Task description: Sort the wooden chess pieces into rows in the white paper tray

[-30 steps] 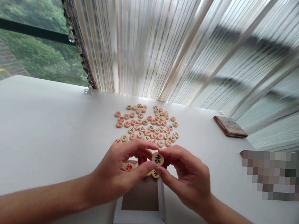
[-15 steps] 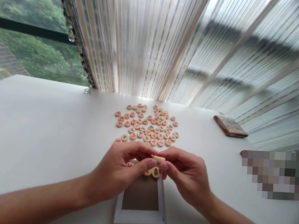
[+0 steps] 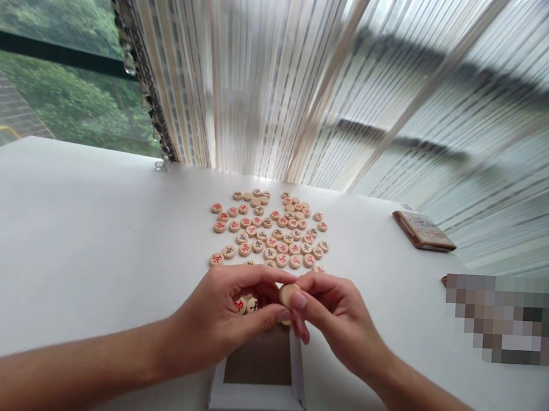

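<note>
My right hand (image 3: 342, 313) pinches a round wooden xiangqi piece (image 3: 287, 296), its thumb lying on the blank face. From the other side, my left hand (image 3: 232, 314) curls its index finger and thumb to the same piece's edge. Both hands are above a shallow white box (image 3: 257, 398) with a brown bottom. At the far end of that box, a red-marked piece (image 3: 239, 305) and a black-marked piece (image 3: 252, 305) show through the gap in my left hand. More of the box's far end is hidden behind my hands.
Many loose xiangqi pieces (image 3: 271, 253) with red or black characters are spread over the white table (image 3: 116, 240) beyond my hands; some show blank faces. A flat brown-edged box (image 3: 424, 232) lies at the right. Striped string curtains (image 3: 263, 76) hang behind the table.
The piece between my fingers has turned from edge-on to showing its blank face. My right thumb has moved onto it, and my hands have shifted slightly.
</note>
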A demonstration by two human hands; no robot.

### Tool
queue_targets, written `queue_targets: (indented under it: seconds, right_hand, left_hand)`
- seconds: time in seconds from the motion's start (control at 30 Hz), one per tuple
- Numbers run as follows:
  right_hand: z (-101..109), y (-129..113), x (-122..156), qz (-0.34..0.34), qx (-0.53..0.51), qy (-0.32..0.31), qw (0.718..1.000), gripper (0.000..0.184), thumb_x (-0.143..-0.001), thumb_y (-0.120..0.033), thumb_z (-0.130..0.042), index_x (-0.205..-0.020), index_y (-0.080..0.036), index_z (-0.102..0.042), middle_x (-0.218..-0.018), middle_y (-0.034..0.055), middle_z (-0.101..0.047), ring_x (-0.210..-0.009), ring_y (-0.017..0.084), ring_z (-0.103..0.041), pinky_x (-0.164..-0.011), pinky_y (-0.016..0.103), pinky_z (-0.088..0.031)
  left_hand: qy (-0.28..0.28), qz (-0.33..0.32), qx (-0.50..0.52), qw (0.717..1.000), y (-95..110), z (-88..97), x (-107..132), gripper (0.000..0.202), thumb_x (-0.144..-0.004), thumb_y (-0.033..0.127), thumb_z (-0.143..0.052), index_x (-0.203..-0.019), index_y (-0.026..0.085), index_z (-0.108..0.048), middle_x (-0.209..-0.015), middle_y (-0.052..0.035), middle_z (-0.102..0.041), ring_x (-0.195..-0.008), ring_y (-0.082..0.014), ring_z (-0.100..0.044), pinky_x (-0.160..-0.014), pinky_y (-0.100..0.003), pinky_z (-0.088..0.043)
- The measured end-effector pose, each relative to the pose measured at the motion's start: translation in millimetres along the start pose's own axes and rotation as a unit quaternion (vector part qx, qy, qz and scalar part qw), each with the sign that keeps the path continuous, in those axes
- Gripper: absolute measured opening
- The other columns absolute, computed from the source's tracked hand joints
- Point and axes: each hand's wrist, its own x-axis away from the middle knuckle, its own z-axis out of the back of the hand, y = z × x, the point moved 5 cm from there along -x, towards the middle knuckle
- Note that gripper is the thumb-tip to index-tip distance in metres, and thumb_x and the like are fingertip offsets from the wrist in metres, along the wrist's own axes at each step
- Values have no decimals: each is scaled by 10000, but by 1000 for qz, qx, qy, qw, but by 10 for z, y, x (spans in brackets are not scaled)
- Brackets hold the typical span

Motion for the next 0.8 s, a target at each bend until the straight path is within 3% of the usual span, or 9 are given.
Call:
queue_targets:
  seconds: [0.13, 0.27, 0.37, 0.5, 0.6, 0.8]
  right_hand:
    - [-35, 28, 6, -14, -43, -3, 999, 328, -741, -300, -968, -819, -156, -684, -632, -46, -624, -524, 56, -500, -507, 167, -405]
    - [-35, 52, 26, -35, -29, 0, 999, 347, -696, -277, -993, -781, -146, -683, -685, -1, -692, -609, 88, -545, -567, 197, -409]
    - [-31, 46, 39, -42, -10, 0, 999, 342, -735, -317, -969, -769, -143, -676, -740, 39, -733, -645, 111, -584, -592, 219, -425]
    - [-48, 3, 42, -26, -15, -12, 999, 336, -811, -359, -914, -770, -150, -653, -685, 9, -674, -598, 92, -541, -556, 207, -402]
    - [-55, -13, 38, -14, -35, -33, 999, 329, -896, -409, -833, -792, -146, -665, -664, -11, -613, -539, 74, -471, -498, 201, -360]
    - [-18, 24, 36, -10, -100, -61, 993, 237, -952, -385, -779, -936, -152, -739, -759, 24, -679, -568, 88, -532, -514, 209, -410]
  left_hand:
    - [13, -57, -93, 994, 60, 14, 0, 226, -897, 143, -787, -1122, 133, -794, -847, -38, -795, -723, -113, -718, -692, -180, -585]
    - [10, -113, -164, 980, 134, 3, 21, 184, -883, 103, -783, -1063, 127, -812, -812, -29, -768, -714, -104, -701, -699, -173, -560]
    - [4, -129, -175, 976, 167, -14, 32, 169, -875, 81, -779, -1039, 107, -811, -807, -38, -754, -714, -107, -694, -687, -169, -551]
    - [6, -127, -178, 976, 187, -22, 21, 136, -875, 99, -800, -1009, 120, -810, -789, -24, -740, -703, -100, -679, -676, -160, -538]
    - [3, -115, -166, 979, 192, -6, 5, 115, -884, 127, -812, -996, 153, -810, -796, -9, -753, -707, -94, -679, -696, -164, -539]
    - [29, -67, -93, 993, 134, 64, 1, 236, -834, 161, -873, -1059, 155, -803, -836, -24, -780, -741, -124, -698, -727, -209, -572]
